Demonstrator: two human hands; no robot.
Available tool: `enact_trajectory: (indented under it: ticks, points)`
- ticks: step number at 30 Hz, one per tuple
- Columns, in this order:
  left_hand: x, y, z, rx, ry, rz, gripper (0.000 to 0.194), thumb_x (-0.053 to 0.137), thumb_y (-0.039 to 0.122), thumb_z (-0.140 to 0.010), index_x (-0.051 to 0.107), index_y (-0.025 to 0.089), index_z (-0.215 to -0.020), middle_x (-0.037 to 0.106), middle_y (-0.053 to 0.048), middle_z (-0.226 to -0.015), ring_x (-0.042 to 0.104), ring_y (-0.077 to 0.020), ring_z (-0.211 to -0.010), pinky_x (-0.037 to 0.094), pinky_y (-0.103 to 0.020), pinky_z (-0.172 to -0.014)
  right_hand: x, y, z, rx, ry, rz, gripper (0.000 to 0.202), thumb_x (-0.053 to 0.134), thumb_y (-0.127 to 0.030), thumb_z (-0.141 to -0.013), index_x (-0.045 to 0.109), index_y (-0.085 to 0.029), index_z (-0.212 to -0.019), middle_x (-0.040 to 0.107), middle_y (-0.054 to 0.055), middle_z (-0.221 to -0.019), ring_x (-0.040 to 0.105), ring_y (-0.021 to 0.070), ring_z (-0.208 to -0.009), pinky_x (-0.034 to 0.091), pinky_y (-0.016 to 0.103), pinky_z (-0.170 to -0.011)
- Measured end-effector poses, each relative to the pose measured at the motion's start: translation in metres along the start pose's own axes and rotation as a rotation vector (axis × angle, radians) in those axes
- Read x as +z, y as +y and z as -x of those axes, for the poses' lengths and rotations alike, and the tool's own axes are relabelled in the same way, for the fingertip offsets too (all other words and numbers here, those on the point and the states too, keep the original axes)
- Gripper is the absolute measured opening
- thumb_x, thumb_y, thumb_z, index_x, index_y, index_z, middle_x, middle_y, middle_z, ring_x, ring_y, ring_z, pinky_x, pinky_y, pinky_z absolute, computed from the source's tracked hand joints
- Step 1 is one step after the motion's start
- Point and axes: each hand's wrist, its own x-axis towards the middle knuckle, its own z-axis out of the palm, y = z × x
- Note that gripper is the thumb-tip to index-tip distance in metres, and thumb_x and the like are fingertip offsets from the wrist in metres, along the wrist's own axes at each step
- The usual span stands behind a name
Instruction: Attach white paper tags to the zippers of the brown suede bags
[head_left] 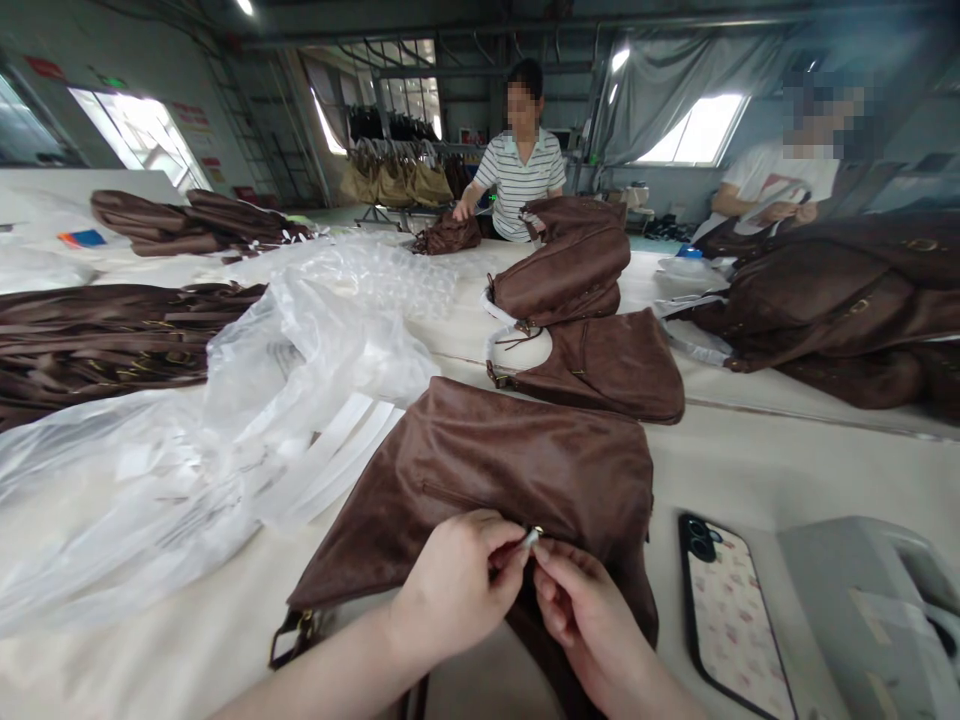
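A dark brown leather handbag (pixel 517 450) lies flat right in front of me, its brass strap hardware (pixel 304 628) at the lower left. My left hand (pixel 457 575) is closed in a pinch on a small white strip (pixel 531 538), beside a bit of brass-coloured metal on the bag. From the other side, my right hand (pixel 589 605) pinches the same white strip between thumb and forefinger. The fingertips of both hands nearly meet there and hide most of the strip. Below the hands, a strap of the bag runs towards me.
Beyond lie another brown bag (pixel 600 370) and stacked bags (pixel 562 260). Clear plastic wrapping (pixel 300 350) and white strips (pixel 337 455) lie left, a phone (pixel 731 610) and grey device (pixel 870 610) right. Brown bags (pixel 847 290) fill the right side. Two people stand across the table.
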Motion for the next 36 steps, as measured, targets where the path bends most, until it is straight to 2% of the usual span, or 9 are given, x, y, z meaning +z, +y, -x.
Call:
enact_trajectory:
  ticks: [3, 11, 15, 20, 24, 27, 30, 33, 36]
  points:
    - [-0.001, 0.0, 0.0, 0.037, 0.004, 0.021, 0.02, 0.049, 0.013, -0.084, 0.065, 0.023, -0.089, 0.065, 0.0, -0.079, 0.059, -0.0132, -0.073, 0.043, -0.022, -0.067, 0.0, 0.0, 0.0, -0.004, 0.007, 0.024, 0.036, 0.075, -0.044, -0.067, 0.053, -0.015, -0.063, 0.044, -0.007, -0.047, 0.029, 0.0016, -0.034, 0.012, 0.018, -0.033]
    - [-0.004, -0.002, 0.002, 0.173, -0.022, -0.112, 0.026, 0.043, 0.017, -0.091, 0.063, 0.024, -0.105, 0.063, -0.003, -0.096, 0.059, -0.0152, -0.086, 0.046, -0.027, -0.079, 0.003, -0.003, 0.002, 0.006, 0.027, 0.0, 0.034, 0.076, -0.041, -0.065, 0.053, -0.016, -0.063, 0.045, -0.007, -0.047, 0.029, 0.002, -0.034, 0.011, 0.019, -0.034]
    - [-0.01, 0.0, 0.003, 0.248, -0.064, -0.105, 0.026, 0.044, 0.014, -0.087, 0.063, 0.023, -0.102, 0.061, -0.004, -0.099, 0.058, -0.0161, -0.089, 0.046, -0.028, -0.082, 0.002, -0.004, 0.004, 0.016, 0.027, -0.048, 0.026, 0.071, -0.036, -0.067, 0.056, -0.015, -0.065, 0.048, -0.006, -0.05, 0.034, 0.0037, -0.036, 0.015, 0.019, -0.035]
    - [-0.017, 0.004, 0.002, 0.29, -0.077, 0.059, 0.015, 0.048, 0.013, -0.081, 0.062, 0.019, -0.081, 0.059, -0.006, -0.096, 0.058, -0.0155, -0.086, 0.047, -0.027, -0.079, 0.002, -0.003, 0.001, 0.011, 0.025, 0.035, 0.032, 0.064, -0.046, -0.072, 0.054, -0.016, -0.063, 0.046, -0.006, -0.049, 0.036, 0.0051, -0.037, 0.019, 0.019, -0.036]
    - [-0.013, -0.005, -0.005, 0.185, 0.039, 0.132, 0.019, 0.043, 0.015, -0.087, 0.061, 0.018, -0.083, 0.06, -0.005, -0.088, 0.058, -0.0132, -0.08, 0.047, -0.025, -0.075, 0.004, 0.001, 0.001, -0.001, 0.06, 0.471, 0.032, 0.051, -0.042, -0.082, 0.047, -0.02, -0.059, 0.044, -0.005, -0.045, 0.034, 0.0075, -0.034, 0.02, 0.022, -0.036]
    - [-0.006, -0.016, -0.012, 0.111, 0.094, 0.118, 0.019, 0.045, 0.015, -0.087, 0.063, 0.019, -0.089, 0.061, -0.003, -0.087, 0.057, -0.0117, -0.075, 0.047, -0.022, -0.069, 0.005, 0.002, 0.008, -0.212, 0.135, 1.078, 0.022, 0.041, -0.024, -0.086, 0.055, -0.019, -0.07, 0.06, 0.003, -0.06, 0.056, 0.0153, -0.052, 0.035, 0.026, -0.049]
    - [-0.001, -0.022, -0.016, 0.098, 0.083, 0.095, 0.019, 0.047, 0.017, -0.087, 0.066, 0.019, -0.09, 0.062, -0.003, -0.086, 0.057, -0.0113, -0.072, 0.047, -0.021, -0.066, 0.008, 0.004, 0.015, -0.363, 0.244, 1.584, 0.022, 0.038, -0.015, -0.086, 0.06, -0.017, -0.083, 0.067, 0.01, -0.077, 0.064, 0.023, -0.071, 0.038, 0.031, -0.059]
    - [0.0, -0.021, -0.021, 0.126, 0.049, 0.064, 0.017, 0.05, 0.019, -0.087, 0.067, 0.019, -0.086, 0.062, -0.003, -0.083, 0.057, -0.0118, -0.072, 0.046, -0.022, -0.068, 0.01, 0.005, 0.015, -0.405, 0.226, 1.796, 0.023, 0.037, -0.014, -0.087, 0.06, -0.017, -0.088, 0.068, 0.01, -0.077, 0.065, 0.0229, -0.068, 0.037, 0.031, -0.057]
    - [-0.001, -0.019, -0.028, 0.15, 0.017, -0.014, 0.009, 0.059, 0.023, -0.084, 0.067, 0.02, -0.083, 0.062, -0.001, -0.08, 0.057, -0.0122, -0.074, 0.045, -0.022, -0.068, 0.011, 0.003, 0.01, -0.495, 0.153, 1.832, 0.024, 0.038, -0.011, -0.086, 0.059, -0.017, -0.094, 0.068, 0.009, -0.08, 0.065, 0.0211, -0.071, 0.038, 0.03, -0.058]
